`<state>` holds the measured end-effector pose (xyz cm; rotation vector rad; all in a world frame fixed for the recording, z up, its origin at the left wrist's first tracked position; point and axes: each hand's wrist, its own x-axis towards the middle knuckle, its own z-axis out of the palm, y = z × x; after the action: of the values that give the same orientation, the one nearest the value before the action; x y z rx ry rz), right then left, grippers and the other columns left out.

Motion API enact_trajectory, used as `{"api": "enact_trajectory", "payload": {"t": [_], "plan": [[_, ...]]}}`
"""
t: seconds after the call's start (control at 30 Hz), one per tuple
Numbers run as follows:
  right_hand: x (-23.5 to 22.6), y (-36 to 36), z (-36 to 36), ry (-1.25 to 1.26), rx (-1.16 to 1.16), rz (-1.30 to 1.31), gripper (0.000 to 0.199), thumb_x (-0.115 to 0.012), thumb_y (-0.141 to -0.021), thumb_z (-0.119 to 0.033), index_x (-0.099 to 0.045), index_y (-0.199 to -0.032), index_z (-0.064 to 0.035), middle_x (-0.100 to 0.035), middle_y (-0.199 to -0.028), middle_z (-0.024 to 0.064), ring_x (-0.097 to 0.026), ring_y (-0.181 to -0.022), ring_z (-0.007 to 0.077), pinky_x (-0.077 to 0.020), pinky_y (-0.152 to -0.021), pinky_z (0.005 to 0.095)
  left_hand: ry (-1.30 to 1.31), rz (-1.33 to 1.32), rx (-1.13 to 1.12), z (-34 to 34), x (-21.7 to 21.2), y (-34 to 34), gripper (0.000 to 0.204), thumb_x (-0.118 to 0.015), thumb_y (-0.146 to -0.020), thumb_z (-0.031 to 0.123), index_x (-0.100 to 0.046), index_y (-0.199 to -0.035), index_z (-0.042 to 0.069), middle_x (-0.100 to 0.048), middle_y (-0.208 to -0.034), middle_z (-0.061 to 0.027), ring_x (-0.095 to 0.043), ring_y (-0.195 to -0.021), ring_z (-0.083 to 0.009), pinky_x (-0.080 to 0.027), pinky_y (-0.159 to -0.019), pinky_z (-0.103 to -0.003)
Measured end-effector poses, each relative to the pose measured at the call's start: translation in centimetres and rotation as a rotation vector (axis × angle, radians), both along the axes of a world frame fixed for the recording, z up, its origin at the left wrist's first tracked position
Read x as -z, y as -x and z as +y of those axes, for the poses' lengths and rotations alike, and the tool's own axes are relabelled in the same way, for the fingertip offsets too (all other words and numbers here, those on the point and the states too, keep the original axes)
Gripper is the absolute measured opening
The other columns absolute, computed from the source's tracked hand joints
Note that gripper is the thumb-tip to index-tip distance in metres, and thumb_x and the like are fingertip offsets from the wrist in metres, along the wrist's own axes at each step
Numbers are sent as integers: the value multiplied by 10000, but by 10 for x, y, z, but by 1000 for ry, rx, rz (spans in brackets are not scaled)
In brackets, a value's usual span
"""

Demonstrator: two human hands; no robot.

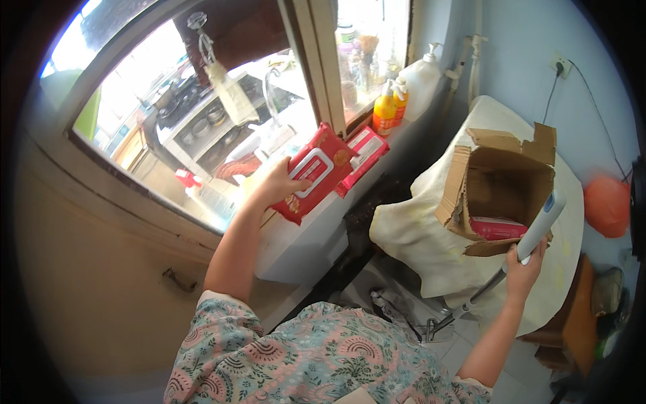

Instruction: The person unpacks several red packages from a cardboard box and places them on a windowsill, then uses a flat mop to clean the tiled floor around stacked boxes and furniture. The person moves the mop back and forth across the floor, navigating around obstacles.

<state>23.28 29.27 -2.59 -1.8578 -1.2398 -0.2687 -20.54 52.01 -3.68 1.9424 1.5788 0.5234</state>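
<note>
My left hand point(274, 183) is closed on a red pack of wet wipes point(321, 168) with a white-framed lid, held up by the window ledge. Just beyond it lies a second red and white pack point(367, 153) on the ledge, partly covered by the held one. My right hand point(523, 269) wraps round a long pole point(486, 288) with a light grey grip, which slants down to the floor. The pole's grip crosses in front of an open cardboard box point(506, 180). Inside the box lies a pink-red pack point(496, 227). What the pole's lower end carries cannot be made out.
The box stands on a cloth-covered table point(417, 229) to the right. Orange pump bottles point(385, 111) and a large white pump bottle point(422, 81) stand on the ledge. A glazed door point(309, 60) is at the left. A red-orange bag point(607, 205) hangs at far right.
</note>
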Motion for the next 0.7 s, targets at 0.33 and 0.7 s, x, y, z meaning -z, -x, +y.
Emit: {"api": "enact_trajectory", "payload": {"t": [0.33,0.7], "plan": [[5,-8,-1,-17,-40,-38,288,-592,-714,-40,-517,-991,-13,-485,-1040,91,-516,-952,288,-410,-828,350,131,183,-174,-71,46,68,609,-726,-659,355,-516,-1122,20,-633,-973,-178,-616,-905,-272,-473,-782,-348],[4,-8,-3,-8,-62,-11,280,-586,-724,-34,-514,-993,-5,-474,-1026,90,-492,-966,279,-386,-855,333,-114,513,-160,-83,59,53,463,-693,-707,379,-509,-978,52,-621,-922,-140,-596,-901,-292,-469,-757,-389]]}}
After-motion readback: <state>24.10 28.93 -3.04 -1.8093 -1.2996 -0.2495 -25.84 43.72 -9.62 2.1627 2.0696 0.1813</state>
